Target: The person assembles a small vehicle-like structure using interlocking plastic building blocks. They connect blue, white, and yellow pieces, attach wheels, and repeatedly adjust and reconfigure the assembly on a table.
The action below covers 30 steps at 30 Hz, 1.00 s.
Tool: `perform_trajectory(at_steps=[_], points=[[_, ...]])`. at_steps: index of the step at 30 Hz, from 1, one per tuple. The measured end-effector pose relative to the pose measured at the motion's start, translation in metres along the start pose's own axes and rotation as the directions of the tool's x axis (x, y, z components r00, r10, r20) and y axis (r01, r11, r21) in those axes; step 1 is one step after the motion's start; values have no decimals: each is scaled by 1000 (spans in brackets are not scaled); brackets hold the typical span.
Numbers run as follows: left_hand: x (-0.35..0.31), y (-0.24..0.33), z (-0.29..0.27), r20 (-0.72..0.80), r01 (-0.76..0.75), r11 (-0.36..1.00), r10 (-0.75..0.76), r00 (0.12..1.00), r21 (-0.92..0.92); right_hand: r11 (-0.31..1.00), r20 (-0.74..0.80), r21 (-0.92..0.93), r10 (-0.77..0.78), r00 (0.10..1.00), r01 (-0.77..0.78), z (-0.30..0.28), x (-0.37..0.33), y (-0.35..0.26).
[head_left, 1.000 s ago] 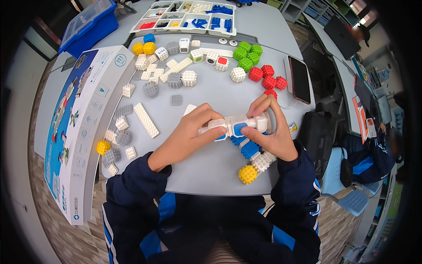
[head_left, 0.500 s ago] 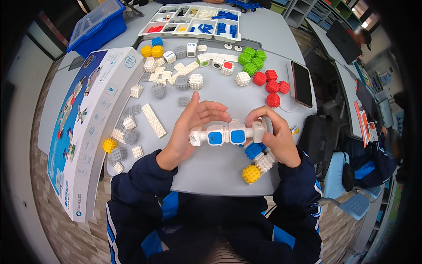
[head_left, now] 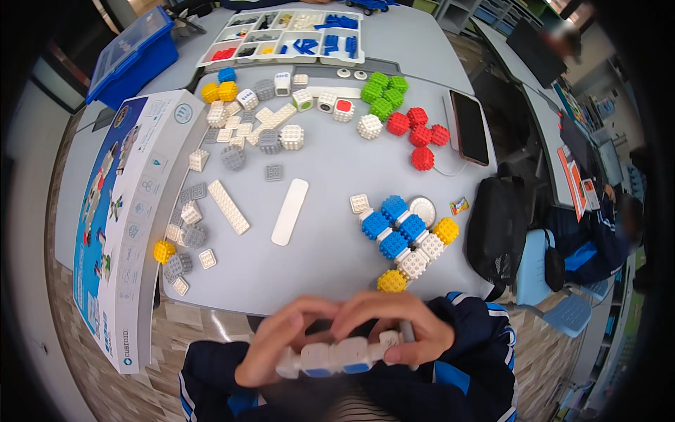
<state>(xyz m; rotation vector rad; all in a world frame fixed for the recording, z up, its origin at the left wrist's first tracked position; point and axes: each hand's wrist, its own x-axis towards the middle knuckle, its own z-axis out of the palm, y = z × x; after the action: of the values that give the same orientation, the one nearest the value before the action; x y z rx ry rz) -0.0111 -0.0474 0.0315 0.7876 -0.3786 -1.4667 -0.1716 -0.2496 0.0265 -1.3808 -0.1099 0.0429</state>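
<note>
Low in the view, beyond the table's near edge, I hold a row of joined white cube blocks (head_left: pixel 336 357) with blue patches on two of them. My left hand (head_left: pixel 274 341) is closed around its left end, the fingers arched over the top. At the other end, my right hand (head_left: pixel 415 327) grips the last white piece with thumb and fingers. On the table just beyond my right hand sits a cluster of blue knobby cubes (head_left: pixel 394 245), joined with white cubes (head_left: pixel 413 264) and yellow cubes (head_left: pixel 391 281). A white round piece (head_left: pixel 422 209) lies beside it.
A smooth white bar (head_left: pixel 290 212) and a studded white bar (head_left: pixel 229 207) lie mid-table. Red cubes (head_left: pixel 420 135), green cubes (head_left: pixel 384 94) and a phone (head_left: pixel 467 130) are farther right. A large box (head_left: pixel 140 211) stands left; a sorting tray (head_left: pixel 281 39) is behind.
Both hands have come toward my body with the white block row, off the tabletop and tilted. The smooth white bar and the blue cluster, earlier covered, now show. The view has shifted a little.
</note>
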Motion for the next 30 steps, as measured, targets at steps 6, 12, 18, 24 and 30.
perform_trajectory(at_steps=[6,12,18,24,30], points=[[-35,-10,18,-115,50,998,-45,992,35,934,-156,224,-249,956,279,58,-22,25],[-45,2,36,-48,-41,980,51,998,193,817,-249,-163,-577,778,554,89,-21,1],[-8,18,38,-150,-225,877,314,938,425,882,-87,-200,-450,889,427,51,-15,-11],[110,43,27,165,-328,876,286,944,353,932,-579,116,-217,786,343,11,-56,-26],[251,4,35,468,-406,-471,17,884,783,591,-781,398,-182,597,701,-16,-120,-18]])
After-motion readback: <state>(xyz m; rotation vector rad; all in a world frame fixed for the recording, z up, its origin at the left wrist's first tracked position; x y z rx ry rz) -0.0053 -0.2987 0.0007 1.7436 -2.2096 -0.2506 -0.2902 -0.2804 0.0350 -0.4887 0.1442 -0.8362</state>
